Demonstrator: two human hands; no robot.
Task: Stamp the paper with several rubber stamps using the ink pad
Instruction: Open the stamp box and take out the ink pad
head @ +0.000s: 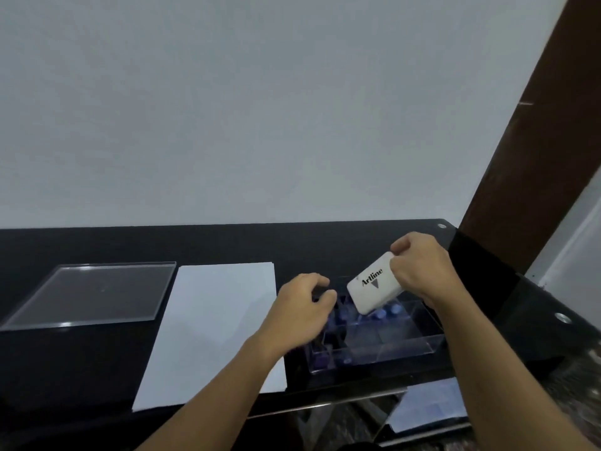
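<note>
One pale wall across the whole upper half of the frame. Below it, a black table running from the left edge to the right, with a dark brown post rising at the upper right. On the table, left of centre, a plain white sheet of paper, lying flat. At the far left, just beside the paper's upper left corner, a clear plastic lid, also flat. In the lower centre-right, just beside the paper's right edge, a clear compartment box, open at the top. Over the box's left compartments, the left hand, fingers bent round something dark and blurred; cannot tell whether gripped or only touched. Up and to the right of it, the right hand, fingers and thumb curled round the upper right end of the ink pad. A white closed case marked Artline, held clear of the table above the back of the box, tilted with its free end sloping down to the left. Smallest of all, several purple-blue rubber stamps inside the box, below the ink pad and near the left fingers, too blurred to count.
</note>
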